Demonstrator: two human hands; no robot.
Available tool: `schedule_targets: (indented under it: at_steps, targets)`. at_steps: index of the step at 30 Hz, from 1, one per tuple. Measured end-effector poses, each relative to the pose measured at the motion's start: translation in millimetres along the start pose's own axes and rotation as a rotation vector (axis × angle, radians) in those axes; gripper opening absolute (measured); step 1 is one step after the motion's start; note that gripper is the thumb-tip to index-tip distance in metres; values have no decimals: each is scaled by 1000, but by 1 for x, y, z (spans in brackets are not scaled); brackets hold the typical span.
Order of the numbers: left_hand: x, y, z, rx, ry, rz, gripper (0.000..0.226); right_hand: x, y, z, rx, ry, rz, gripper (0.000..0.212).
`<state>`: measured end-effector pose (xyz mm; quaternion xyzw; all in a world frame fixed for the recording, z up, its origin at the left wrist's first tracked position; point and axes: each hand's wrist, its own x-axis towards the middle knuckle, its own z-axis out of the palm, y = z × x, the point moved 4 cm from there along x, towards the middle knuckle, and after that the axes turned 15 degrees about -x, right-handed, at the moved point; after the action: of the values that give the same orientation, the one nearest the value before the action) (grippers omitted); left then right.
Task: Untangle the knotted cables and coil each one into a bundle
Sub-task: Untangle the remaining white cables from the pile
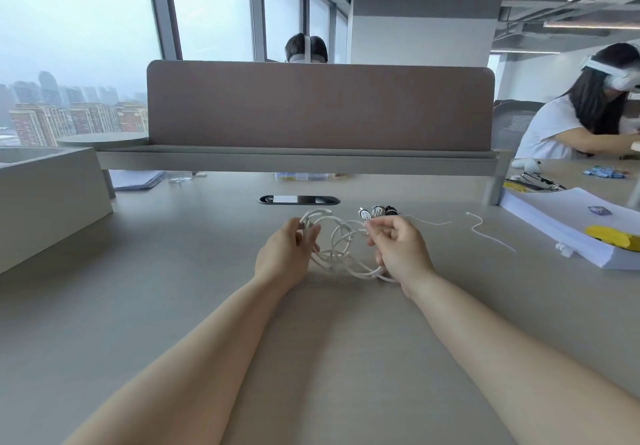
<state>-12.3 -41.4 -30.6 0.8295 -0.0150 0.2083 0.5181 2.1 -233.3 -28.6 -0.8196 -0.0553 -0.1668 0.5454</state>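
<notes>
A tangle of white cables [341, 247] lies on the grey desk between my hands, its loops crossing each other. My left hand [287, 254] grips loops at the tangle's left side, fingers curled round them. My right hand [398, 247] pinches a strand at the upper right of the tangle, and more loops pass under its palm. Just beyond the right hand sit three small coiled bundles [377, 211], two pale and one dark. A loose thin white cable [485, 228] snakes across the desk to the right.
A cable port [298, 199] is set in the desk [173, 271] behind the tangle. A stack of white paper [568, 226] with a yellow object [611, 237] lies at right. A brown divider panel [318, 105] stands at the back. A person sits at far right.
</notes>
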Motion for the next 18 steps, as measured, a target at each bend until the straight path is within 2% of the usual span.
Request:
schedule_targets:
  at_steps: [3, 8, 12, 14, 15, 16, 18]
  targets:
    - [0, 1, -6, 4, 94, -31, 24, 2, 2, 2, -72, 18, 1, 11]
    - [3, -7, -21, 120, 215, -97, 22, 5, -1, -19, 31, 198, 80, 15]
    - [2, -8, -22, 178, 248, -104, 17, 1, -4, -7, -74, -14, 114, 31]
    - [2, -11, -23, 184, 234, -110, 14, -1, -6, -1, -40, -60, 97, 35]
    - [2, -11, -23, 202, 208, -113, 22, -2, -7, -1, 4, -63, 82, 35]
    - [0, -8, -23, 229, 172, -98, 39, -2, -9, -1, 49, -66, 67, 33]
    - [-5, 2, -19, 241, 103, 19, 67, -4, -13, 0, 103, -83, 31, 31]
